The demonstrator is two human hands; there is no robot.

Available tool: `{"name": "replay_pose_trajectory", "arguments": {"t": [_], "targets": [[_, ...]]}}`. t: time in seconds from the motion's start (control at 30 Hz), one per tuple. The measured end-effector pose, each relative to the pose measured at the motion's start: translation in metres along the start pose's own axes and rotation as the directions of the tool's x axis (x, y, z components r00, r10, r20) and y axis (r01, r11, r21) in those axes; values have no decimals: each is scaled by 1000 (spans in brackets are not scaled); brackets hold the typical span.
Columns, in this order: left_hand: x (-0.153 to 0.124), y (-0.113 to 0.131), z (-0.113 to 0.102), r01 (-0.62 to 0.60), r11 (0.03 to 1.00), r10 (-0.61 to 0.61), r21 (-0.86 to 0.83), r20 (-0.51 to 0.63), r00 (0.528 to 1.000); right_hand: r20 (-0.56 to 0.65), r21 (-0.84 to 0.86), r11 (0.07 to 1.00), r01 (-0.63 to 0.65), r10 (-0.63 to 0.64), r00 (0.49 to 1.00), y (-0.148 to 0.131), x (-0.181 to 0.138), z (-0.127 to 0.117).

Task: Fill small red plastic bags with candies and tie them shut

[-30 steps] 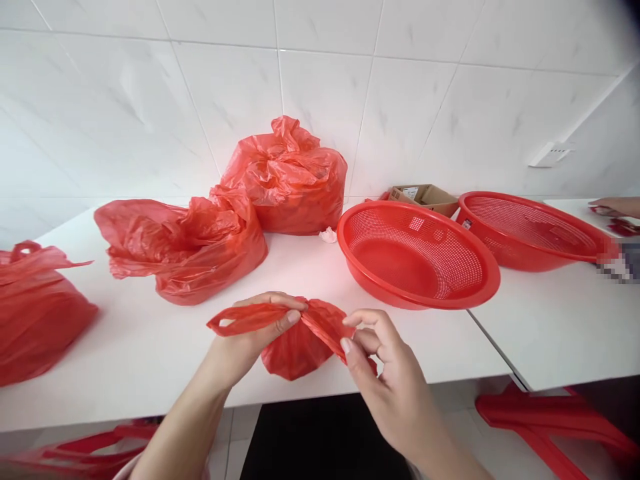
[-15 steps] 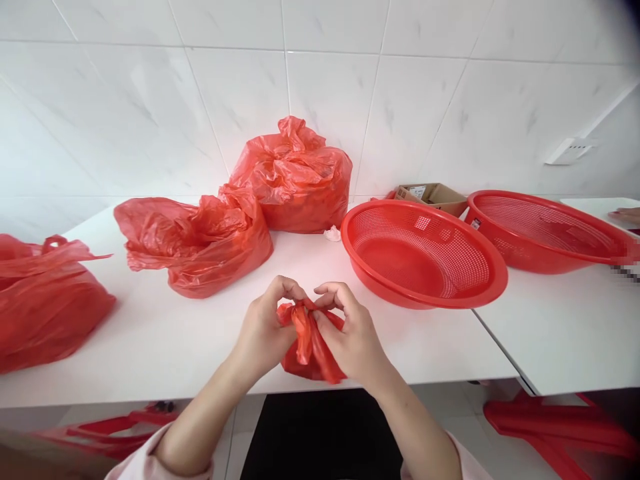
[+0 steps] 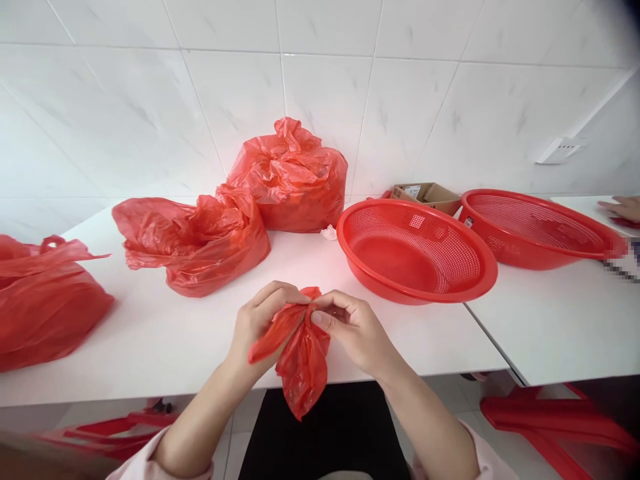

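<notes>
A small red plastic bag point(image 3: 303, 373) hangs between my two hands at the table's front edge, gathered tight near its top. My left hand point(image 3: 263, 313) pinches it from the left, with a loose flap lying over the fingers. From the right, the thumb and forefinger of my right hand point(image 3: 357, 327) grip the same gathered spot. The lower part of the bag droops past the table edge, above dark clothing on my lap. Whether a knot sits under my fingertips, I cannot tell.
Full red plastic bags stand at the left point(image 3: 50, 313), centre left point(image 3: 215, 253) and back point(image 3: 305, 187). Two red colanders point(image 3: 415, 253) point(image 3: 540, 230) occupy the right, with a cardboard box point(image 3: 430, 193) behind. Another person's hand point(image 3: 625, 208) shows at the far right. Crumpled paper point(image 3: 329, 233) lies mid-table.
The small bag has been turned and its flaps now spread downward and left, past the table edge. My hands stay pinched together at its gathered top. The view has shifted slightly.
</notes>
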State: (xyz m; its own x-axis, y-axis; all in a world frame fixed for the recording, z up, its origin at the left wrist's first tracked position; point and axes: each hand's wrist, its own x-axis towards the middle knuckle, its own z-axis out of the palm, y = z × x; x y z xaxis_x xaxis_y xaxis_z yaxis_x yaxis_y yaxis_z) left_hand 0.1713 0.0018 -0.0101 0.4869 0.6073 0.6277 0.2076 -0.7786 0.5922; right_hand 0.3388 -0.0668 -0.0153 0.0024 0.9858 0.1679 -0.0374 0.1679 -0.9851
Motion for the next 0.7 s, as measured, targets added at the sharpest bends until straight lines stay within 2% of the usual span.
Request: {"name": "replay_pose_trajectory", "arguments": {"t": [0.07, 0.1, 0.13, 0.2, 0.23, 0.27, 0.33, 0.4, 0.47, 0.6, 0.7], "targets": [[2, 0, -6, 30, 999, -27, -29, 79, 996, -22, -248, 963, 104, -113, 993, -7, 0, -3], [4, 0, -10, 39, 998, -34, -45, 113, 993, -22, -410, 895, 175, -202, 979, -12, -1, -5], [5, 0, -13, 45, 997, -36, -60, 135, 990, -1, -572, 783, 242, -296, 955, -16, -2, -7], [6, -2, -18, 55, 996, -44, -75, 139, 989, 102, -810, 483, 331, -441, 892, -23, -4, -10], [7, -4, -21, 59, 995, -50, -74, 122, 991, 165, -870, 346, 350, -466, 869, -25, -7, -10], [7, -6, -22, 70, 995, -64, -68, 93, 994, 217, -899, 248, 361, -464, 859, -25, -9, -11], [5, -9, -24, 99, 993, -97, -58, 29, 995, 270, -912, 175, 372, -427, 863, -20, -16, -11], [3, -13, -22, 134, 989, -134, -65, 2, 991, 265, -909, 209, 360, -377, 887, -11, -23, -12], [0, -13, -19, 203, 975, -202, -86, 15, 979, 210, -902, 301, 310, -322, 923, -3, -30, -16], [6, 2, -17, 349, 925, -347, -151, 37, 937, 30, -774, 603, 193, -269, 963, -3, -34, -25], [21, 24, -19, 308, 923, -277, -230, 156, 948, -61, -589, 792, 159, -239, 969, -8, -25, -19]]}}
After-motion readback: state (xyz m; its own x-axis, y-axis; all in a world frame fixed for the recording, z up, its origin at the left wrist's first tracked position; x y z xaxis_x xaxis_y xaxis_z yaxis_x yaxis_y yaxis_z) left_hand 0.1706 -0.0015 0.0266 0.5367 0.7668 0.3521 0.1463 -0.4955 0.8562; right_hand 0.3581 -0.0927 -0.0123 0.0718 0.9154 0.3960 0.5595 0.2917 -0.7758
